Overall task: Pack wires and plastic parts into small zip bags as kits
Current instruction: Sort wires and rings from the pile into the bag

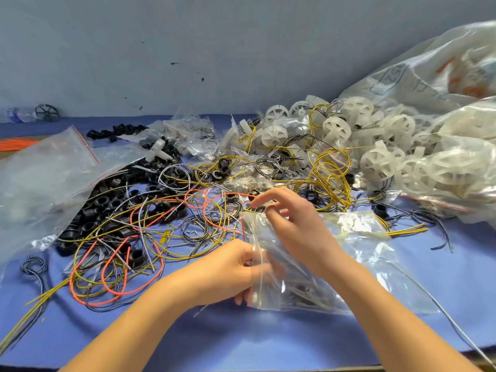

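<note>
Left hand [233, 272]: grip clamped on the red-striped mouth edge of the small zip bag [295, 291], lower centre of frame. Right hand [292, 224] over the bag's upper edge, fingers loosely spread; cannot tell whether its grip holds anything. Wire tangle [150, 237] lies just beside the mouth edge. White wheels [375, 135] piled upper right. Bare blue surface [241, 339] along the bottom edge.

bare blue cloth [241, 339] lies open in front of the tangled yellow and orange wires [134, 237]; white plastic wheels [378, 162] crowd their right.
</note>
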A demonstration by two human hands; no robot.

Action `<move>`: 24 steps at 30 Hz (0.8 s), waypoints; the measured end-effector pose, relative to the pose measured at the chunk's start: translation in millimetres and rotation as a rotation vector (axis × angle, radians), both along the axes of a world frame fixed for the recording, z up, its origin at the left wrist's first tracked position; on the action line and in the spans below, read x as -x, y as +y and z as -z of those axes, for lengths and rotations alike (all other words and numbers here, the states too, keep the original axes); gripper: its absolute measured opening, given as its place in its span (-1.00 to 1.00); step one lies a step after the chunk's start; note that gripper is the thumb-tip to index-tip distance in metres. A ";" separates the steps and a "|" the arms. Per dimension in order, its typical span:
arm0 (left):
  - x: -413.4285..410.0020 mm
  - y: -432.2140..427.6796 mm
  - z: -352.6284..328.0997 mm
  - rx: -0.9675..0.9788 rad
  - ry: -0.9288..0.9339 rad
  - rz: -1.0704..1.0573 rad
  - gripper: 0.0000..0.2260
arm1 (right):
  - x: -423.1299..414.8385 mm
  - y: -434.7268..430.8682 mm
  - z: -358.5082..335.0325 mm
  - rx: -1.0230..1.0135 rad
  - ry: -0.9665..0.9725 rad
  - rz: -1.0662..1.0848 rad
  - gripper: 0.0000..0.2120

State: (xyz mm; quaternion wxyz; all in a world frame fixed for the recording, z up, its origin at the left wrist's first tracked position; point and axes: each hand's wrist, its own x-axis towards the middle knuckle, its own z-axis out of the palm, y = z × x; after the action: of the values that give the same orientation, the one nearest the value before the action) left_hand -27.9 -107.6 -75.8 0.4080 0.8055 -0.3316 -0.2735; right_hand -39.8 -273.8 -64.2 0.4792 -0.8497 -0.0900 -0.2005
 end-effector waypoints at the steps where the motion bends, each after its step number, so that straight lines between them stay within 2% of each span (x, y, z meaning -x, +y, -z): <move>1: -0.6 0.7 -0.5 0.007 0.013 0.020 -0.77 | -0.4 -1.5 1.1 -0.021 0.015 0.011 -0.70; 5: -1.2 4.9 -3.3 0.041 0.034 -0.012 -0.71 | -1.7 -4.5 5.5 -0.044 0.056 0.026 -0.70; 9: -11.2 19.0 -15.7 0.121 -0.063 -0.126 -0.76 | -2.9 -5.2 4.1 -0.035 0.033 0.036 -0.70; 12: -28.1 27.3 -23.3 0.282 -0.050 -0.392 -0.79 | -4.2 -4.3 2.9 -0.015 0.031 0.045 -0.72; 14: -42.0 33.0 -21.3 0.307 -0.074 -0.582 -0.81 | -5.2 -4.0 2.5 -0.018 0.034 0.047 -0.72; 15: -48.7 36.6 -18.8 0.273 -0.125 -0.648 -0.82 | -5.7 -3.7 2.4 -0.024 0.034 0.047 -0.71; 19: -69.8 53.2 -9.4 -0.079 -0.541 -0.785 -0.80 | -6.6 -3.4 1.2 -0.038 0.037 0.060 -0.70; 24: -77.3 41.0 -8.6 -0.119 -0.638 -0.731 -0.79 | -6.8 -4.3 -0.9 -0.051 0.015 0.080 -0.67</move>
State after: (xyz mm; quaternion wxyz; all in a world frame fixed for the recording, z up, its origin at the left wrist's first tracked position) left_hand 49.4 -66.6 -67.2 0.3087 0.9346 -0.1195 0.1299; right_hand -33.1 -278.1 -63.3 0.4929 -0.8416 -0.0472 -0.2155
